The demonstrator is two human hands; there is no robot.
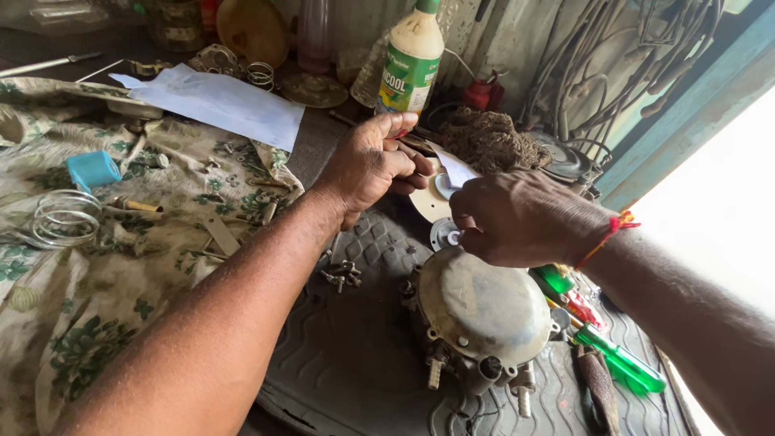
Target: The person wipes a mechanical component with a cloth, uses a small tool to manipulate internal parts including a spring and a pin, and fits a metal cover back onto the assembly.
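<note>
My left hand [371,165] curls over the far edge of a thin tan round disc [426,203] and grips it, a small red piece showing at its fingertips. My right hand [517,218] is closed, pinching a small metal fitting [446,235] at the disc's near edge, with a strip of white paper [458,169] beside it. A red thread is tied on my right wrist. Just below my hands, a round grey metal housing [480,307] with brass nozzles lies on a dark rubber mat [355,355].
A floral cloth [105,266] at left carries a wire spring [64,216], a blue cap [93,169], screws and small parts. Loose bolts [341,276] lie on the mat. Green-handled screwdrivers [617,355] sit at right. A white glue bottle [410,60], white paper [218,101] and a fibre wad [488,141] stand behind.
</note>
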